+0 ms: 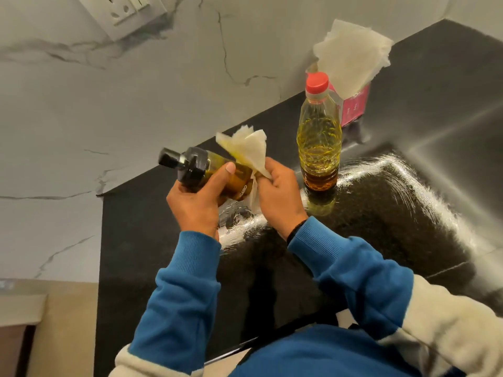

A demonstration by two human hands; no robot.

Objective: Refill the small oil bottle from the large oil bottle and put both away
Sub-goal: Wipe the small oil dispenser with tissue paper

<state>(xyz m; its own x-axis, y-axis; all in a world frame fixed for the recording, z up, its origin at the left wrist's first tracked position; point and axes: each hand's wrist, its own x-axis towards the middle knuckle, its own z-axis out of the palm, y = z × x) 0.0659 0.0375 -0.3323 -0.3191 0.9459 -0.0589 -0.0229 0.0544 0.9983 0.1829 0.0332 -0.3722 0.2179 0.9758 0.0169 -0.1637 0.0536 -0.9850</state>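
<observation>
My left hand (197, 201) grips the small oil bottle (211, 174), which is tilted nearly flat above the counter with its black pour cap pointing left. It holds yellow oil. My right hand (280, 191) presses a white paper tissue (249, 149), stained yellow, against the bottle's lower body. The large oil bottle (319, 134) stands upright on the black counter (381, 213) just right of my right hand, with its red cap on and oil filling most of it.
A pink tissue box (353, 104) with white tissues sticking out stands behind the large bottle by the marble wall. A wet, shiny smear runs across the counter under my hands and to the right. A wall socket (122, 12) is at the upper left.
</observation>
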